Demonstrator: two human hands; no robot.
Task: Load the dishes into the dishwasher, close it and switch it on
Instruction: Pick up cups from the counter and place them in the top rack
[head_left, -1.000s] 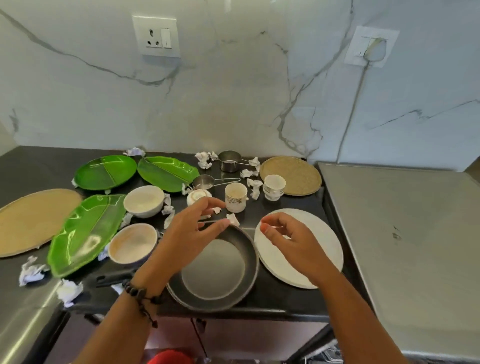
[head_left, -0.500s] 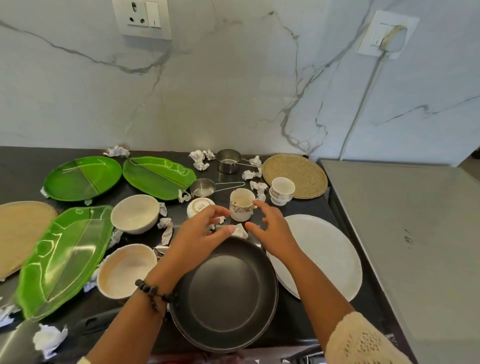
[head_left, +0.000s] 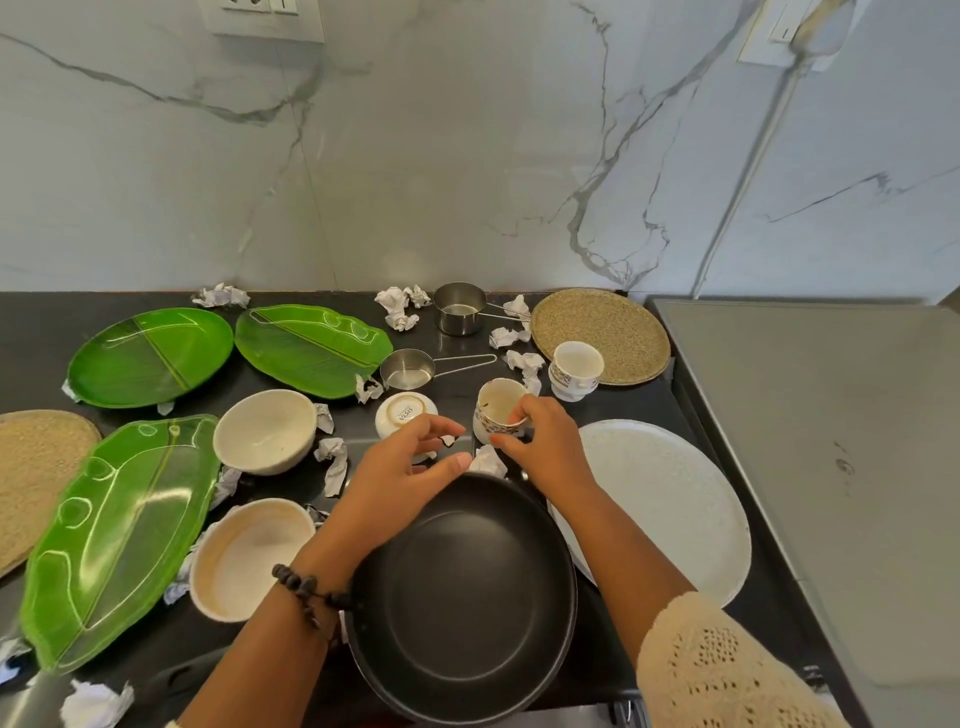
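Our right hand (head_left: 540, 447) pinches the patterned cup (head_left: 500, 410) mid-counter, behind the black pan (head_left: 462, 597); our left hand (head_left: 400, 478) hovers loosely curled, empty — we'd lift straight up, clear of the paper scraps (head_left: 487, 461).

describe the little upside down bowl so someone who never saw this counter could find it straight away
Start at the black pan at the counter's near edge and look just past its far rim, beyond the left hand. The upturned bowl sits there, left of the patterned cup. It alone shows its base, with a sticker on it.
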